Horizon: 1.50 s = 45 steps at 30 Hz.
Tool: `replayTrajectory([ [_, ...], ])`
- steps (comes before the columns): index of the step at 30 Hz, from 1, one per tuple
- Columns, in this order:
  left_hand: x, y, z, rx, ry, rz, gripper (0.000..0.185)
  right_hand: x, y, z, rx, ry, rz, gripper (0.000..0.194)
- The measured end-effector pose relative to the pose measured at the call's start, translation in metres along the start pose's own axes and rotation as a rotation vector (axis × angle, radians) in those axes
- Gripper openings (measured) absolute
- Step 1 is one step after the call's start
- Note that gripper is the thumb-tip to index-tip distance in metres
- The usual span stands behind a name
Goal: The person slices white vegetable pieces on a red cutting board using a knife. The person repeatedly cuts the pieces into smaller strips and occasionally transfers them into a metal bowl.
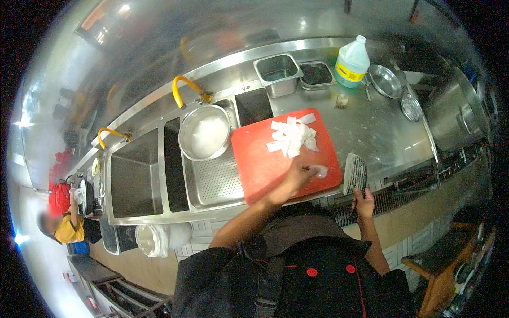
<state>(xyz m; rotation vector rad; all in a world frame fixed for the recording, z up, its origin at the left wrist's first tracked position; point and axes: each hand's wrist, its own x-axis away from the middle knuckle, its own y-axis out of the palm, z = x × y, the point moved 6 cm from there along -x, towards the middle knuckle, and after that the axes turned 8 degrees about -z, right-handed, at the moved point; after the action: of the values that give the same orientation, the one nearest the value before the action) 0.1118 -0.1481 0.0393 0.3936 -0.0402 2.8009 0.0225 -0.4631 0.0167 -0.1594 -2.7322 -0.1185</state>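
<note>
My left hand (297, 178) is over the near right part of a red cutting board (258, 159). Its fingertips hold a thin, whitish, translucent slice (319, 171); what food it is I cannot tell. Farther back on the board lies a loose pile of white flat pieces (293, 135). Beyond the board's right side, my right hand (363, 202) grips a cleaver (355, 175) by its handle. The broad blade points away from me and is streaked dark and light.
Left of the board, a metal bowl (204, 132) with whitish contents stands on a perforated pan (214, 187) by the sink basin (137, 183). Behind are steel containers (278, 71) and a plastic jug (352, 63). A large pot (453, 111) stands right. A person (69, 228) works far left.
</note>
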Motion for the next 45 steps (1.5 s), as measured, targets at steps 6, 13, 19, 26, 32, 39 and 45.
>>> replayTrajectory([
  [6, -0.046, 0.033, -0.004, -0.203, -0.175, 0.189, 0.016, 0.022, -0.008, 0.016, -0.023, 0.119, 0.081, 0.025],
  [13, -0.038, 0.031, -0.018, 0.234, -0.295, 0.063, 0.012, 0.037, -0.007, 0.011, 0.32, 0.058, -0.089, 0.039],
  [19, -0.052, 0.052, -0.001, 0.306, -0.323, -0.001, 0.014, 0.031, -0.015, 0.0, 0.225, 0.105, 0.027, 0.031],
  [26, -0.048, 0.04, -0.011, 0.12, -0.347, -0.015, 0.014, 0.028, -0.012, -0.007, 0.196, 0.127, 0.02, 0.029],
  [32, -0.048, 0.037, -0.015, 0.105, -0.301, -0.036, 0.016, 0.028, 0.012, -0.02, 0.214, 0.107, -0.108, 0.024],
  [39, -0.046, 0.033, -0.003, -0.1, -0.284, -0.054, 0.02, 0.008, 0.028, -0.011, 0.137, 0.179, -0.263, 0.023],
  [45, -0.043, 0.024, -0.013, -0.184, -0.254, 0.062, 0.018, 0.002, 0.028, -0.002, 0.287, 0.153, -0.234, 0.024],
])
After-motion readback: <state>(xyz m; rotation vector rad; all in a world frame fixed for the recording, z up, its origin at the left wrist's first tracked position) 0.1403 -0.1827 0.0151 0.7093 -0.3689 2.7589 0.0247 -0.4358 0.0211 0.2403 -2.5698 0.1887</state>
